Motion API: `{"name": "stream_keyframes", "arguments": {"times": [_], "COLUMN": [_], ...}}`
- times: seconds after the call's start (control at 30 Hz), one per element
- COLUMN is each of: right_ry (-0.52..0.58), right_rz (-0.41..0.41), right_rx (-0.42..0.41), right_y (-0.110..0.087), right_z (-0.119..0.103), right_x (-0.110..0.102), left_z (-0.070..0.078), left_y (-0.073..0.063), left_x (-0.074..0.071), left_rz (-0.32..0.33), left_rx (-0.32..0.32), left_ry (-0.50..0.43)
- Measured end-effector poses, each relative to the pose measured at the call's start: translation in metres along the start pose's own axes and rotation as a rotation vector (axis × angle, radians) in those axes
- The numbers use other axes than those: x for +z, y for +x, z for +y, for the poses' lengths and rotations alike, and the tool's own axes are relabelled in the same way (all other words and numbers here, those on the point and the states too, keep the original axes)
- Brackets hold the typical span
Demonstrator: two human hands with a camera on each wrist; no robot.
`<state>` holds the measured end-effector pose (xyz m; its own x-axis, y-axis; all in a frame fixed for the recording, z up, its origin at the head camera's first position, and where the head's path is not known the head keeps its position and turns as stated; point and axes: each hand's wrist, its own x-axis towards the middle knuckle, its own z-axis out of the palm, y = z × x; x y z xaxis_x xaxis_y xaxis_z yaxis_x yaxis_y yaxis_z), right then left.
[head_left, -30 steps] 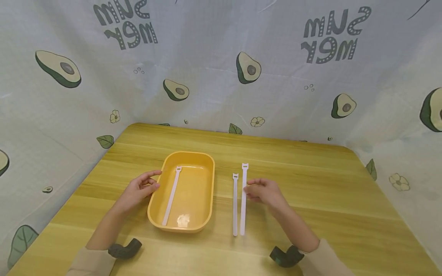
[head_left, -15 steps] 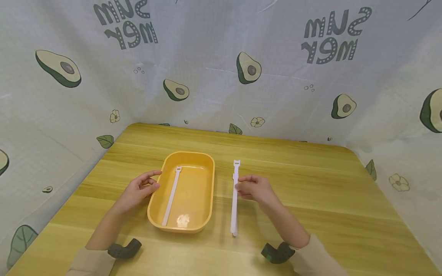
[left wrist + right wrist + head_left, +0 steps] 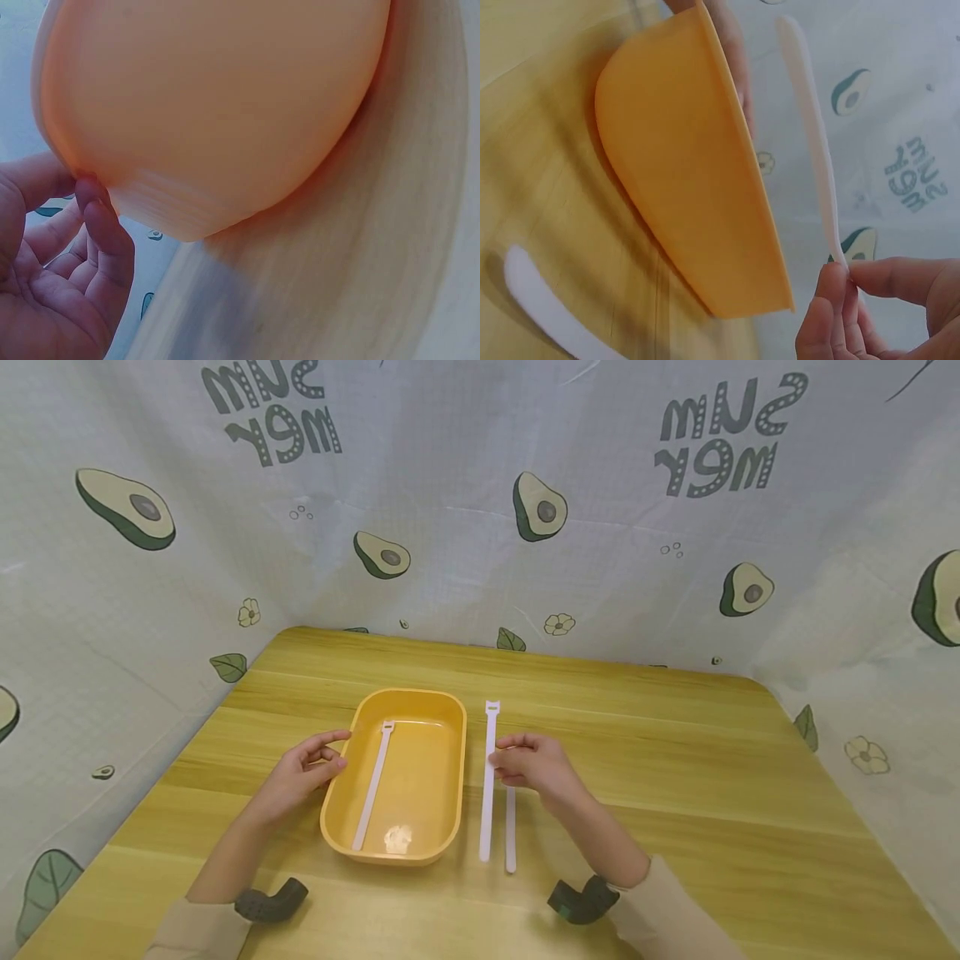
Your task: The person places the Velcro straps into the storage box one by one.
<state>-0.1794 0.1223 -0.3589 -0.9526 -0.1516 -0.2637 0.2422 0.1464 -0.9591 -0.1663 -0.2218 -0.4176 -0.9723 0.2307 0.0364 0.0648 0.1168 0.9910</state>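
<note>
My right hand (image 3: 536,768) pinches a white cable tie (image 3: 487,810) with a slotted head between thumb and fingers, beside the right wall of the yellow plastic basin (image 3: 420,777). In the right wrist view this cable tie (image 3: 815,127) stands out lengthwise from the fingertips, raised off the table. My left hand (image 3: 307,768) pinches the basin's left rim, as the left wrist view shows with fingers (image 3: 94,199) at the basin wall (image 3: 225,112). A second cable tie (image 3: 373,789) lies inside the basin along its left side. A third (image 3: 511,835) lies on the table, its head hidden by my right hand.
The wooden table (image 3: 675,760) is backed by a white curtain (image 3: 465,593) printed with avocados and lettering. A dark curved piece (image 3: 272,902) sits at my left wrist, and a similar dark piece (image 3: 583,900) at my right wrist.
My right hand has lifted a cable tie and carried it left, passing over the one on the table, to beside the basin. My left hand and the basin have stayed put.
</note>
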Motion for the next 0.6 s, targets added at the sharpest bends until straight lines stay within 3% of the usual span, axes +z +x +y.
{"name": "stream_keyframes", "arguments": {"times": [0.6], "right_ry": [0.037], "right_rz": [-0.076], "right_rx": [-0.024], "right_y": [0.015], "right_z": [-0.012], "right_x": [0.045], "left_z": [0.0], "left_y": [0.0], "left_x": [-0.002], "left_rz": [0.008], "left_rx": [-0.003], "left_ry": [0.017]}}
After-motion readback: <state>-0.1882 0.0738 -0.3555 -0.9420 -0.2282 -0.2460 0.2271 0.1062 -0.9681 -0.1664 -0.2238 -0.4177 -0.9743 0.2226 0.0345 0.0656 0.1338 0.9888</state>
